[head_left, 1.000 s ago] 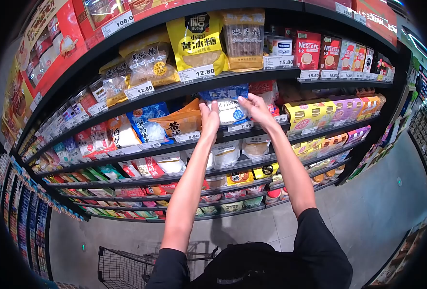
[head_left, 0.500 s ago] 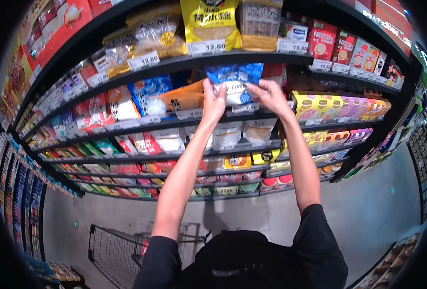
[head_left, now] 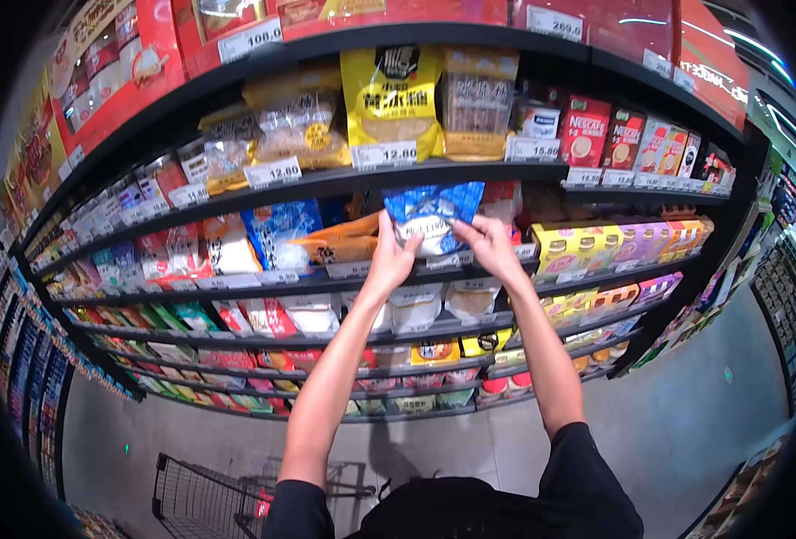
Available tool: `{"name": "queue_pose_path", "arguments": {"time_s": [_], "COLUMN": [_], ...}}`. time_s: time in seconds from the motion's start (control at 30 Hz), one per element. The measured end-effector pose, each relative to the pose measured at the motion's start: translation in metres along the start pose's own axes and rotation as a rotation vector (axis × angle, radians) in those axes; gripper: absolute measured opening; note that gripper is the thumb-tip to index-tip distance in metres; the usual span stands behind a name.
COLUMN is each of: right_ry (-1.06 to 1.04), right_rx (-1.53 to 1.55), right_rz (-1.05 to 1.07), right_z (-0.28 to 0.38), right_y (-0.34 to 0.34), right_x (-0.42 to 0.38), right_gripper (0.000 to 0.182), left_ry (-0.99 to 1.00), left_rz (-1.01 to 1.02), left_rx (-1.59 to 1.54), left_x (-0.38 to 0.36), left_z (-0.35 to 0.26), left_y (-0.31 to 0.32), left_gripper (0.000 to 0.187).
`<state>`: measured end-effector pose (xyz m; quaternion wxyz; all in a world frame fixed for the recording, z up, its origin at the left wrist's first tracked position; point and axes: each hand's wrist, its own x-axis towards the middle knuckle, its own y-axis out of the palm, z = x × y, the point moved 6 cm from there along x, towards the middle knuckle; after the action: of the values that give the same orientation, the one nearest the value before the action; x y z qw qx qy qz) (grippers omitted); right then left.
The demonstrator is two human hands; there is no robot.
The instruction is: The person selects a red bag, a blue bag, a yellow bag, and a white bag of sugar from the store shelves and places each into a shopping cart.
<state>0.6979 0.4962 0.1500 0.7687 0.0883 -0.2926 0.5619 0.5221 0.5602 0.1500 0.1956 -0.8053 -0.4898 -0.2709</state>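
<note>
A blue and white bag of sugar (head_left: 434,208) is held upright between my two hands, at the front of the second shelf from the top of the food display. My left hand (head_left: 392,253) grips its left side, thumb on the front. On the right edge, my right hand (head_left: 490,244) has its fingers closed on the bag. An orange-brown bag (head_left: 344,244) lies on the shelf just left of my left hand. Beside it stands a blue bag (head_left: 281,232). Part of the print on the held bag is covered by my fingers.
Yellow jar packs (head_left: 577,251) stand right of my hands. Above is a shelf edge with price tags (head_left: 384,154) and a yellow rock sugar bag (head_left: 393,103). White bags (head_left: 416,308) line the shelf below. A shopping cart (head_left: 202,499) stands on the floor at lower left.
The view has tilted upward, so the shelves, my hands and the bag appear lower and more of the top shelf shows. Both hands still hold the bag.
</note>
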Motion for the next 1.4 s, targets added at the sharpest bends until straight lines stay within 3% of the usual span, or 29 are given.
{"name": "queue_pose_path", "arguments": {"time_s": [0.4,0.57,0.77,0.9,1.0,1.07,1.17,1.27,1.4], "right_ry": [-0.018,-0.006,-0.125,0.044,-0.061,-0.096,-0.145,-0.115,-0.297], "right_rx": [-0.009,0.052,0.032,0.058,0.106,-0.094,-0.14,-0.004,-0.191], "right_rz": [-0.046,-0.038,-0.212,-0.134,-0.142,-0.113,-0.091,-0.152,-0.153], "right_z": [0.027,0.023,0.013,0.02,0.035,0.04,0.026,0.022,0.05], "right_y": [0.005,0.007,0.007,0.006,0.005,0.003,0.0,-0.004,-0.01], "right_x": [-0.012,-0.015,-0.027,-0.036,-0.038,-0.039,-0.041,-0.048,-0.06], "right_gripper": [0.024,0.023,0.017,0.018,0.02,0.022,0.028,0.03,0.034], "left_ry": [-0.041,-0.029,0.038,0.036,0.113,0.128,0.177,0.256,0.392], "left_rz": [-0.055,-0.115,-0.159,-0.152,-0.169,-0.158,-0.155,-0.177,-0.198], "left_rx": [0.091,0.107,0.255,0.228,0.251,0.274,0.302,0.331,0.369], "left_x": [-0.013,-0.019,-0.027,-0.033,-0.036,-0.036,-0.04,-0.043,-0.055], "left_z": [-0.009,-0.013,-0.016,-0.009,-0.015,-0.012,-0.016,-0.027,-0.04], "left_y": [0.0,0.0,-0.001,-0.001,0.0,0.001,0.003,0.007,0.013], "left_gripper": [0.059,0.051,0.046,0.052,0.054,0.054,0.051,0.049,0.052]}}
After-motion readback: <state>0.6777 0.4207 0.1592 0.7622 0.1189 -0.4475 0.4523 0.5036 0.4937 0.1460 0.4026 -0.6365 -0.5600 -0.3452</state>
